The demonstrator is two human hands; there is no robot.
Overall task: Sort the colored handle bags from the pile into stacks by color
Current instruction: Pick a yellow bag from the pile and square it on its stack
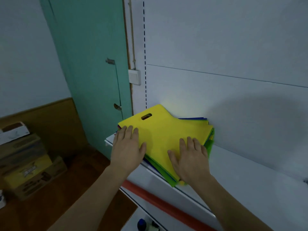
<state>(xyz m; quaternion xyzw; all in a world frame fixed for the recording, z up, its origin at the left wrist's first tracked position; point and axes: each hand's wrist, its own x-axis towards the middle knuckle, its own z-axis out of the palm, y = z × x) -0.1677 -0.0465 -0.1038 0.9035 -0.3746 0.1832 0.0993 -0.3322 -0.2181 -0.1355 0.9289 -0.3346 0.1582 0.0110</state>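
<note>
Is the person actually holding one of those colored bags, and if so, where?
Nothing is gripped. Both the left hand and right hand lie flat, fingers straight, on the top yellow bag of the pile.

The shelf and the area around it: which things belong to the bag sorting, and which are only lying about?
For the job:
pile of bags
yellow bag on top
left hand
right hand
white shelf

Lying about:
cardboard boxes
red tube
wall switch
green door
</note>
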